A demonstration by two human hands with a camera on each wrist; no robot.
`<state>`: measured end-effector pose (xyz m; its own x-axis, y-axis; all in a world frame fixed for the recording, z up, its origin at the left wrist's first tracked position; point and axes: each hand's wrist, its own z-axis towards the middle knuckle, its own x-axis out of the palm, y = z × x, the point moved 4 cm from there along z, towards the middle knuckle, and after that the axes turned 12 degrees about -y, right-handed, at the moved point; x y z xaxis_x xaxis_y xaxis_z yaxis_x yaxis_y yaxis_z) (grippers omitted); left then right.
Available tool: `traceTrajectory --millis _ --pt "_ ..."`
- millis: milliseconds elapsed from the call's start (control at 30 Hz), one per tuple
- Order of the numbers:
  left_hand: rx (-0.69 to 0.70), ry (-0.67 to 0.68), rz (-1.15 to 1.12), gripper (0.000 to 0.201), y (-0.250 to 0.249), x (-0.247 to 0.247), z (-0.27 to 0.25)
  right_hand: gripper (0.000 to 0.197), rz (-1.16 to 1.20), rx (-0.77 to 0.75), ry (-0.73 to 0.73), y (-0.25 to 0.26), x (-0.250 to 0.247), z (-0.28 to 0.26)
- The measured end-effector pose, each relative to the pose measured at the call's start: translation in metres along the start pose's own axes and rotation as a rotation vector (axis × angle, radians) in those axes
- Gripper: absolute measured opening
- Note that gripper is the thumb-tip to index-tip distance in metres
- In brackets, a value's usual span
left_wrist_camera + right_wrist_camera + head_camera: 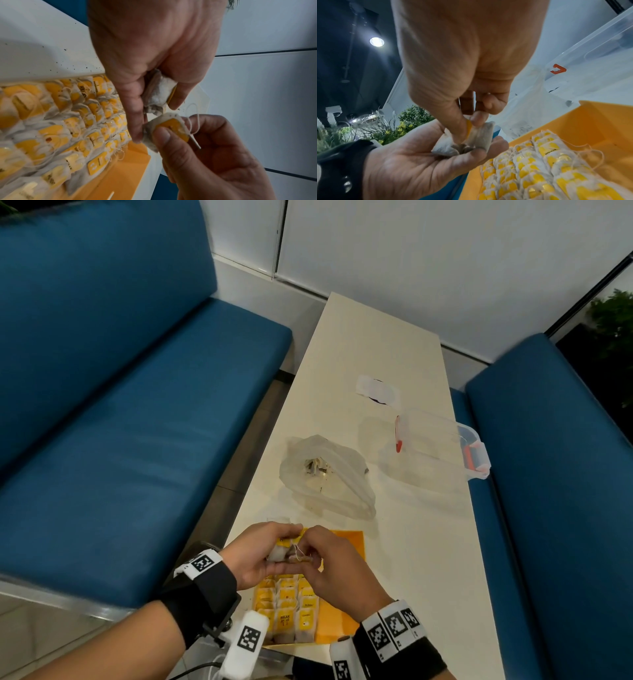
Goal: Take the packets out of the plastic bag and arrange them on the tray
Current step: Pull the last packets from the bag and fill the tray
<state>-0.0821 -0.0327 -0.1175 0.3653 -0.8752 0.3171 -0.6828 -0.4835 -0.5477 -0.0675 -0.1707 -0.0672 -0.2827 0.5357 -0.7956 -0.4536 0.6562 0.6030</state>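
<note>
1. Packets, small white paper tea bags with yellow tags [286, 609], lie in rows on the left part of the flat orange tray [346, 546].
2. Left hand [262, 553] curls around a few loose packets [158, 92], above the tray.
3. Right hand [337, 565] pinches one packet [169, 128] by its tag; the string seems tangled.
4. Translucent plastic bag [327, 474] lies beyond the tray on the white table [411, 542].

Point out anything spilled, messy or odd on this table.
Dark specks, perhaps tea dust, dot the table beside the tray. Loose strings stray from the rows of packets. The bag lies crumpled open, and the clear box is tipped on its side.
</note>
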Motion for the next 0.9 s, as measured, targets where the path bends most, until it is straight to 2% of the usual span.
traceTrajectory --millis 200,367,633,767,900 --pt "0.014 0.007 0.025 0.027 0.003 -0.002 0.000 0.018 0.116 0.160 -0.094 -0.012 -0.014 -0.003" --pt "0.065 -0.015 0.048 0.026 0.005 -0.008 0.002 0.016 0.368 0.451 -0.133 -0.038 -0.023 -0.007" --pt "0.149 -0.056 0.095 0.021 0.010 -0.012 0.001 0.010 0.650 0.616 -0.226 -0.059 -0.025 -0.021" --pt "0.184 -0.069 0.083 0.022 0.013 -0.016 0.003 0.014 0.611 0.623 -0.224 -0.059 -0.023 -0.025" --pt "0.206 -0.073 0.079 0.023 0.015 -0.017 0.004 0.017 0.384 0.615 -0.120 -0.067 -0.016 -0.031"
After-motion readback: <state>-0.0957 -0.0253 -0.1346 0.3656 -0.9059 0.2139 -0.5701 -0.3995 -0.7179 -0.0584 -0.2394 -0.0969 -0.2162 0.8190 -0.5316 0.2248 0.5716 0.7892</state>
